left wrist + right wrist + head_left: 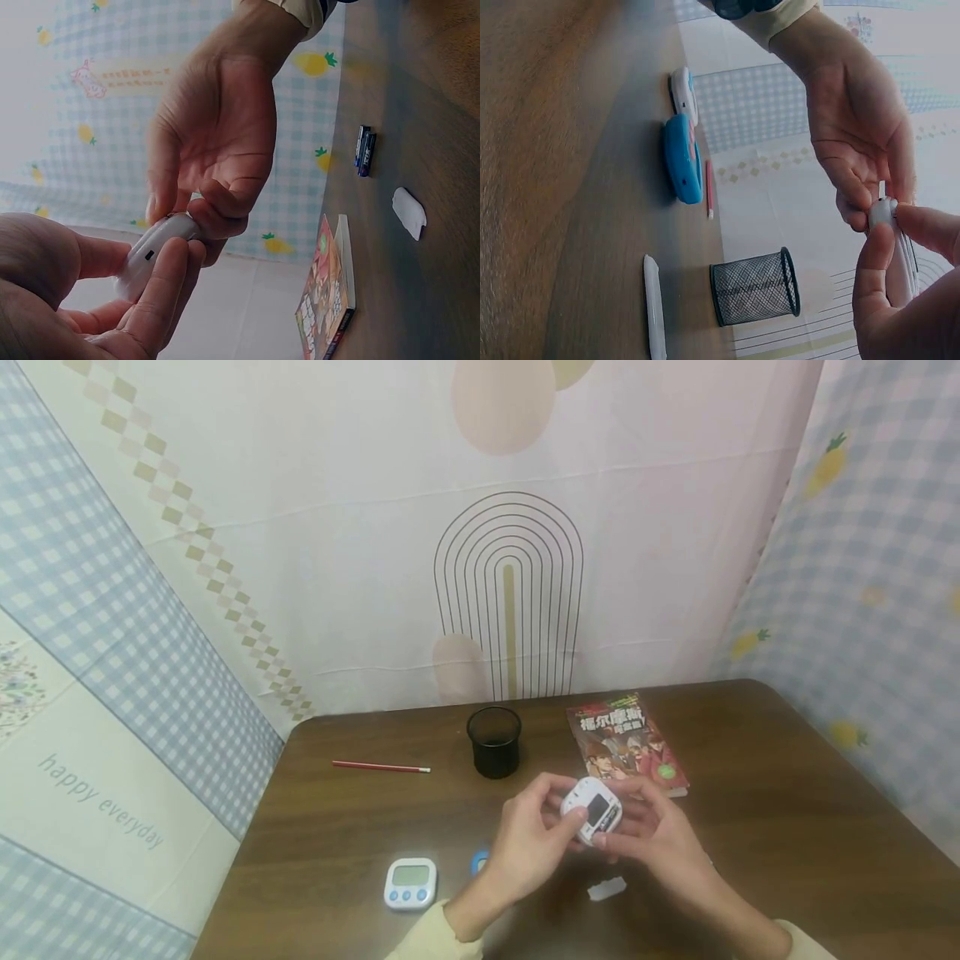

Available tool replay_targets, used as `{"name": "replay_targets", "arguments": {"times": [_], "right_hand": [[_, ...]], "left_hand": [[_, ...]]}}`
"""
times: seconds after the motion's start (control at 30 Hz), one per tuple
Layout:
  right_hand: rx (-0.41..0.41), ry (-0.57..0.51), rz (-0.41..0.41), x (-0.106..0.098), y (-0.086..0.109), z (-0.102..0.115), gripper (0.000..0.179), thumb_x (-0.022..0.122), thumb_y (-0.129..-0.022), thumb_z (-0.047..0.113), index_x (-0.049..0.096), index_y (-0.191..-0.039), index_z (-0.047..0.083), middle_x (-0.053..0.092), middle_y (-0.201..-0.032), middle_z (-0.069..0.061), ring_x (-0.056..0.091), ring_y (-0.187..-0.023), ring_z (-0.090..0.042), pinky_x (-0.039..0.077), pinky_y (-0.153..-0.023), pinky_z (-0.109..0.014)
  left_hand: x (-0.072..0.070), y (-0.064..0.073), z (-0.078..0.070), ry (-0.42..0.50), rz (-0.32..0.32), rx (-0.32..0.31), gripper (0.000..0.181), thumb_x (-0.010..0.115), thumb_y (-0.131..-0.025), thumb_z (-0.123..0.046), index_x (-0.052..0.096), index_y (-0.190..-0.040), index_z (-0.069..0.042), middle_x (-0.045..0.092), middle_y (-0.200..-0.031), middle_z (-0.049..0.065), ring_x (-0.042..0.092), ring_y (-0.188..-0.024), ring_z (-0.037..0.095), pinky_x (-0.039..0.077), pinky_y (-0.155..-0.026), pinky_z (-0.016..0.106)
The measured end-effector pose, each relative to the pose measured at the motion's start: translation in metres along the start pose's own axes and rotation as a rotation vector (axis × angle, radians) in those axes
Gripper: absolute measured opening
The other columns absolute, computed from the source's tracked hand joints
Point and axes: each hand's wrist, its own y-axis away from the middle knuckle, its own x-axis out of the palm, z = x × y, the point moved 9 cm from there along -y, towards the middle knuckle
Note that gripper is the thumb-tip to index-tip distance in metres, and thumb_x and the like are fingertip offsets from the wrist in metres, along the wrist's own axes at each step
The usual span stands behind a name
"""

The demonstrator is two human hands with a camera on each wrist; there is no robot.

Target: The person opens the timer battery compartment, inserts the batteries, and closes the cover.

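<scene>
My left hand (528, 837) and right hand (666, 842) together hold a small white device (590, 799), which looks like a digital timer, above the table. A dark rectangular area on its face tilts up toward the head camera, with both thumbs resting on that side. Fingers of both hands grip its rim and underside, as the left wrist view of the device (142, 255) shows. Below the hands lies a loose white cover piece (607, 888). Two dark batteries (364, 151) lie side by side on the table in the left wrist view.
A white timer with blue buttons (410, 884) lies left of the hands. Beside it is a blue timer (682, 159), mostly hidden by my left arm in the head view. Farther back are a red pencil (381, 767), a black mesh pen holder (495, 752) and a book (626, 739).
</scene>
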Motion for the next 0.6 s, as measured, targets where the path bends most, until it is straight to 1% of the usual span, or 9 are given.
{"name": "replay_targets", "arguments": {"times": [0.13, 0.23, 0.37, 0.47, 0.53, 0.6], "right_hand": [[-0.033, -0.045, 0.007, -0.0002, -0.0006, -0.0004, 0.054, 0.076, -0.086, -0.010, 0.052, -0.132, 0.002, 0.075, -0.119, 0.001, 0.077, -0.096, -0.020, 0.065, -0.069, -0.037], [-0.045, -0.063, 0.004, -0.0006, -0.0011, -0.0012, 0.050, 0.075, -0.087, -0.011, 0.054, -0.129, 0.004, 0.075, -0.118, 0.004, 0.076, -0.094, -0.019, 0.064, -0.067, -0.036], [-0.052, -0.048, 0.007, -0.0005, -0.0016, -0.0006, 0.051, 0.076, -0.087, -0.011, 0.053, -0.131, 0.001, 0.075, -0.118, 0.004, 0.077, -0.094, -0.019, 0.065, -0.067, -0.037], [-0.080, -0.017, 0.033, -0.0006, -0.0033, 0.0029, 0.053, 0.076, -0.087, -0.011, 0.052, -0.133, -0.004, 0.075, -0.118, 0.004, 0.077, -0.093, -0.021, 0.066, -0.066, -0.038], [-0.102, 0.014, 0.055, -0.0013, -0.0049, 0.0056, 0.053, 0.076, -0.087, -0.011, 0.052, -0.135, -0.006, 0.074, -0.117, 0.002, 0.077, -0.089, -0.021, 0.066, -0.064, -0.039], [-0.110, 0.052, 0.076, -0.0024, -0.0064, 0.0075, 0.056, 0.076, -0.087, -0.010, 0.052, -0.137, -0.007, 0.073, -0.117, -0.003, 0.076, -0.082, -0.021, 0.065, -0.061, -0.039]], "left_hand": [[0.0005, 0.0001, 0.0008, -0.007, -0.001, -0.003, 0.030, 0.073, -0.097, -0.004, 0.066, -0.126, -0.004, 0.069, -0.091, 0.003, 0.071, -0.067, 0.012, 0.065, -0.062, 0.029], [0.0007, 0.0002, 0.0010, -0.012, 0.002, 0.005, 0.030, 0.073, -0.097, -0.004, 0.065, -0.126, -0.004, 0.069, -0.091, 0.003, 0.071, -0.067, 0.012, 0.064, -0.061, 0.029], [-0.0001, 0.0000, 0.0002, -0.019, 0.002, 0.020, 0.030, 0.073, -0.097, -0.004, 0.065, -0.126, -0.002, 0.070, -0.091, 0.006, 0.071, -0.067, 0.013, 0.064, -0.060, 0.027], [-0.0014, -0.0006, -0.0001, -0.022, -0.007, 0.020, 0.030, 0.073, -0.097, -0.004, 0.066, -0.126, -0.002, 0.071, -0.092, 0.007, 0.071, -0.066, 0.012, 0.064, -0.060, 0.027], [-0.0025, -0.0007, 0.0001, -0.026, -0.013, 0.017, 0.030, 0.073, -0.097, -0.004, 0.066, -0.126, -0.002, 0.071, -0.094, 0.007, 0.070, -0.066, 0.010, 0.064, -0.060, 0.028], [-0.0039, -0.0007, 0.0002, -0.029, -0.021, 0.013, 0.031, 0.073, -0.097, -0.004, 0.067, -0.127, -0.002, 0.071, -0.096, 0.008, 0.070, -0.066, 0.008, 0.064, -0.060, 0.029]]}}
